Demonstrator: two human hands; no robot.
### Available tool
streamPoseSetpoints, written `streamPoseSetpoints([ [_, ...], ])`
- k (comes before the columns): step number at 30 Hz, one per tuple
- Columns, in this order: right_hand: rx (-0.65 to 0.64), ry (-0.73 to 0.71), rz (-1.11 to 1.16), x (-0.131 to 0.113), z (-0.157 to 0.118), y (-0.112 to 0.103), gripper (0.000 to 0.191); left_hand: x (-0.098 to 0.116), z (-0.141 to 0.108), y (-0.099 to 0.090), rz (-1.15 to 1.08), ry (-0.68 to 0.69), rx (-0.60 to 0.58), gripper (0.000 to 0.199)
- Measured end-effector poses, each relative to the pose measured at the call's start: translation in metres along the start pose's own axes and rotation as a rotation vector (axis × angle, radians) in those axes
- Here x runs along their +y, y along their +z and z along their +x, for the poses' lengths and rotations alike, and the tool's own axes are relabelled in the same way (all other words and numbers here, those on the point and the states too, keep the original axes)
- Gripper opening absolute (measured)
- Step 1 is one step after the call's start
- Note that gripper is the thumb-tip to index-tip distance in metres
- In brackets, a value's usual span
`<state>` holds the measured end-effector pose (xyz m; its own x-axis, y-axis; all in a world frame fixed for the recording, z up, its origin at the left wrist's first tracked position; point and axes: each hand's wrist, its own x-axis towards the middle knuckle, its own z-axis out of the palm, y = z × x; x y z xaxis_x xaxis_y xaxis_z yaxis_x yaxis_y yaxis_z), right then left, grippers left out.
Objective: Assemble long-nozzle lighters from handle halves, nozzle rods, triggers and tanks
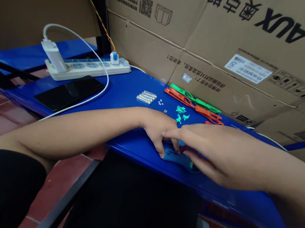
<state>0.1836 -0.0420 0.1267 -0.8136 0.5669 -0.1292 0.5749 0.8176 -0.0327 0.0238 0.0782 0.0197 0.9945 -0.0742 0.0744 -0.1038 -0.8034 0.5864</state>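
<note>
My left hand (161,130) reaches in from the left, its thumb and a finger down on a flat blue plastic piece (171,155) near the table's front edge. Across it comes my right hand (212,148), with thumb and fingers closed around a small dark reddish part (184,148) above the blue piece; the fingers hide most of this part. A bit of green shows under my right hand. Just beyond the hands lie several small teal plastic pieces (181,110). Behind those, long green plastic parts (208,105) and orange plastic parts (182,97) sit in rows.
Several slim silvery pieces (146,97) lie beside tiny white bits (160,102) on the blue table (127,87). At the left are a black phone (69,92) and a white power strip (90,66) with a cable. A large cardboard box (218,43) stands along the back.
</note>
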Motion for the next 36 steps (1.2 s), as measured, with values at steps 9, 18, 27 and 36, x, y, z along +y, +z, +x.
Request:
streamPoseSetpoints([
  [9, -0.026, 0.111, -0.058, 0.002, 0.004, 0.004, 0.025, 0.007, 0.000, 0.004, -0.061, -0.053, 0.013, 0.020],
  [18, -0.009, 0.085, -0.101, 0.000, 0.000, 0.004, 0.025, 0.003, 0.002, 0.005, -0.037, 0.007, -0.059, 0.015],
  [27, -0.058, 0.085, -0.094, -0.006, 0.002, -0.001, 0.025, 0.006, 0.003, 0.006, -0.005, 0.014, -0.103, 0.012],
  [36, -0.079, 0.070, -0.073, -0.006, 0.008, -0.003, 0.026, 0.012, 0.002, 0.007, -0.011, -0.044, -0.060, 0.011],
])
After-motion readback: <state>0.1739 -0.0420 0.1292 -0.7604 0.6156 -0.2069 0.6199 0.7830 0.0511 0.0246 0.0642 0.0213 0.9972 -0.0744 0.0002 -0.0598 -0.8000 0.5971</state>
